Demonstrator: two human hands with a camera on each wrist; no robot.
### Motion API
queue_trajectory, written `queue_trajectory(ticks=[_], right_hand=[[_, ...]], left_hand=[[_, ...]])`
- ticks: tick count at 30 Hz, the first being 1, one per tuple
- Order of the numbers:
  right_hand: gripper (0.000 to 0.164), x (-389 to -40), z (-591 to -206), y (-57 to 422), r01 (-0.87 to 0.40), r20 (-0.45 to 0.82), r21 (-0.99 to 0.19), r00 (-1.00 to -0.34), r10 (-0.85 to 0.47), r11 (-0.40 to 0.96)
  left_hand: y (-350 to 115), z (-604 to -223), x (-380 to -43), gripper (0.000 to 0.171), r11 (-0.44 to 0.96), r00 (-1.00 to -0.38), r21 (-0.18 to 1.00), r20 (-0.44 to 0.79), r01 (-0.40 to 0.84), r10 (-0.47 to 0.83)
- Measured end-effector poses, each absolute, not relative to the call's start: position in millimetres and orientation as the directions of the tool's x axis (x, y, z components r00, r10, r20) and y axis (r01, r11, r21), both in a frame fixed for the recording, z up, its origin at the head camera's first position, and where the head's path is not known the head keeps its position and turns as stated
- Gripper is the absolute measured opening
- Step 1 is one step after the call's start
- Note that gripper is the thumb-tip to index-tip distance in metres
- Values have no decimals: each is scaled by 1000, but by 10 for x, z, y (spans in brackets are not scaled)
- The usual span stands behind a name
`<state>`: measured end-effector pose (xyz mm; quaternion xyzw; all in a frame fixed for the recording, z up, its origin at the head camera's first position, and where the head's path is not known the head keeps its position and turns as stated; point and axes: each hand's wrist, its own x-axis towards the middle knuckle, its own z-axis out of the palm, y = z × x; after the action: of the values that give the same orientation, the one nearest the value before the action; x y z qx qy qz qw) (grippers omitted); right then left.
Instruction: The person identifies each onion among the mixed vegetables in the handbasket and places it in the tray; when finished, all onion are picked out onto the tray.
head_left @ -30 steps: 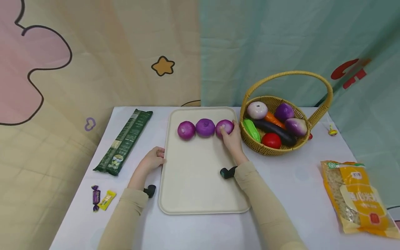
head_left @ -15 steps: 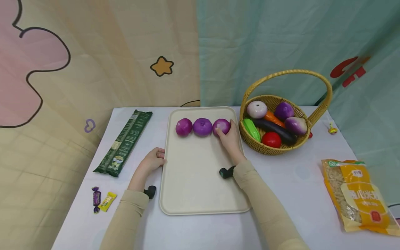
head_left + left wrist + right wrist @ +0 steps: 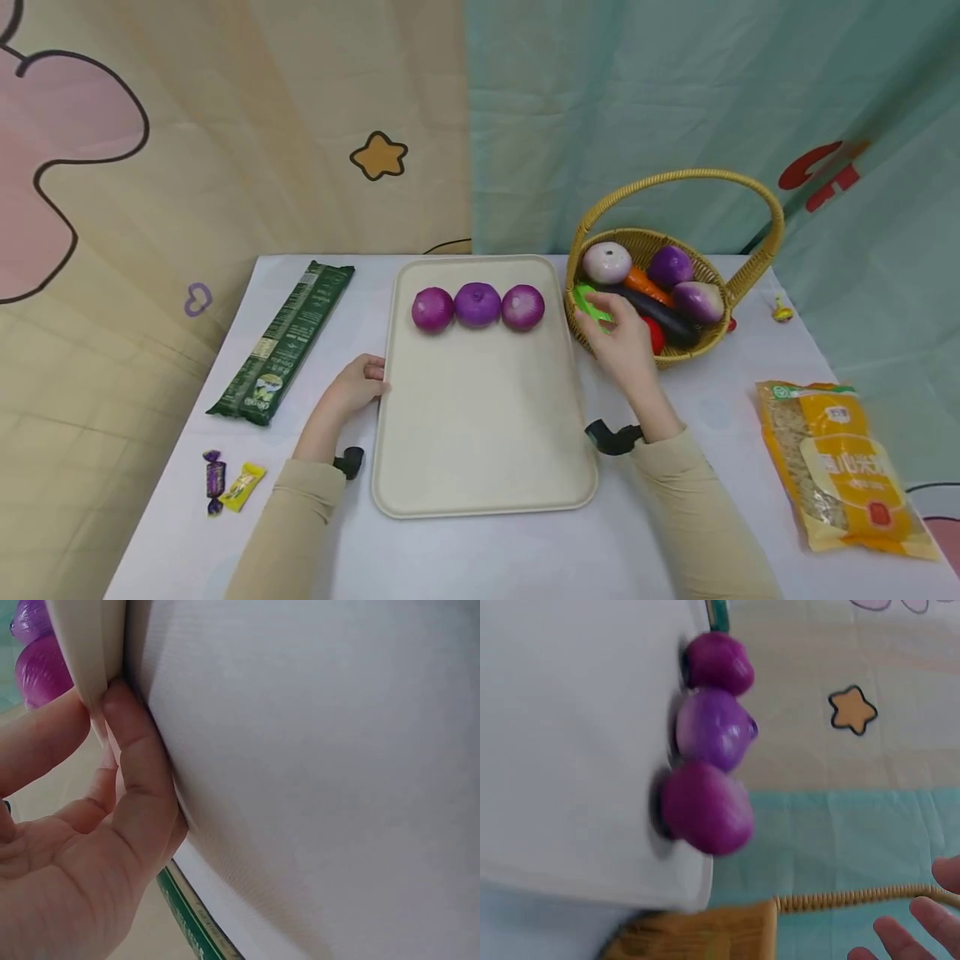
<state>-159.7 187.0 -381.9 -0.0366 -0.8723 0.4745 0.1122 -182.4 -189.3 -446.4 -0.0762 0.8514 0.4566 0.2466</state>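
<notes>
My left hand (image 3: 352,390) pinches the left edge of a cream tray (image 3: 480,442); in the left wrist view its thumb and index finger (image 3: 139,742) are on either side of the rim. Three purple onions, a left one (image 3: 432,310), a middle one (image 3: 477,305) and a right one (image 3: 522,307), stand in a row at the tray's far end. My right hand (image 3: 624,337) hovers over the near left side of a wicker basket (image 3: 726,329), fingers spread and holding nothing. Beneath it, a green vegetable (image 3: 588,304) and a red tomato (image 3: 656,333) are partly hidden.
The basket also holds a white onion (image 3: 607,262), carrot (image 3: 648,286), dark eggplant (image 3: 667,321) and purple vegetables (image 3: 697,302); its tall handle (image 3: 690,174) arches above. Around lie a green packet (image 3: 285,342), two candies (image 3: 215,479) and a yellow bag (image 3: 843,467).
The right hand has let go of the right onion and moved right to above the basket. Before that, the row of onions shifted slightly left on the tray. The left hand stays at the tray's edge.
</notes>
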Motion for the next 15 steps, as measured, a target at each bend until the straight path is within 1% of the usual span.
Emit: queue_trajectory(ticks=[2, 4, 6, 9, 11, 15], right_hand=[[37, -1593, -3763, 2081, -33, 188, -831, -956, 225, 555], [39, -1599, -3722, 2290, 3, 187, -832, -940, 285, 555], [44, -1605, -3689, 2480, 71, 155, -834, -922, 355, 547], [52, -1624, -3675, 2721, 190, 73, -832, -893, 444, 520], [57, -1642, -3701, 2851, 240, 46, -820, -877, 478, 519], [63, -1696, -3782, 3031, 271, 37, -800, -868, 495, 535]], left_hand=[[-1895, -4452, -1822, 47, 572, -867, 741, -488, -352, 98], [-1895, -4442, -1819, 47, 569, -868, 743, -488, -353, 98], [-1897, -4435, -1818, 47, 568, -867, 743, -488, -352, 100], [-1900, -4434, -1822, 46, 569, -866, 742, -491, -355, 100], [-1901, -4437, -1824, 46, 568, -864, 741, -493, -357, 100], [-1890, -4449, -1823, 46, 560, -865, 746, -492, -360, 99]])
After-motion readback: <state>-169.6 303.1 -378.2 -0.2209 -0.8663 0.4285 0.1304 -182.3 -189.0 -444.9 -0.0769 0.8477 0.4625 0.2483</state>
